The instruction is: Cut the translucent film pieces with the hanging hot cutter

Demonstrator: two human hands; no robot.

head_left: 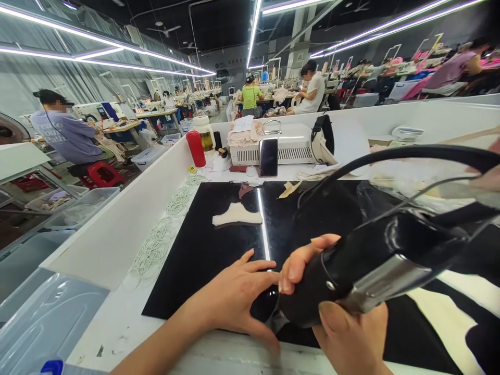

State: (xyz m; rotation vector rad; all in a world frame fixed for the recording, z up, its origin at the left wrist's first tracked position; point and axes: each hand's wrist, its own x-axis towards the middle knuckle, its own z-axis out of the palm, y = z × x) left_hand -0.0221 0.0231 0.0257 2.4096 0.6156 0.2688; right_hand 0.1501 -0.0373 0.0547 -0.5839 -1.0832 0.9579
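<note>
My right hand (353,333) is wrapped around a black tool with a metal strip (390,234), tilted low over the board; a thick black hose and thinner cables run from its upper end. I cannot make out its exact kind. My left hand (248,291) lies open with fingers spread over the glossy black board (187,271), right beside the tool's lower end, holding nothing. A cream fabric piece (237,214) lies farther up the board. Larger pale cut pieces (445,312) spread at the lower right. What sits under the tool's tip is hidden.
Pale elastic loops (156,245) lie along the left edge, beside a low white wall (128,213). Behind the board stand a phone (269,157), a vented white machine (244,155), a red cup (196,148) and a jug (204,133). Several people work at sewing tables beyond.
</note>
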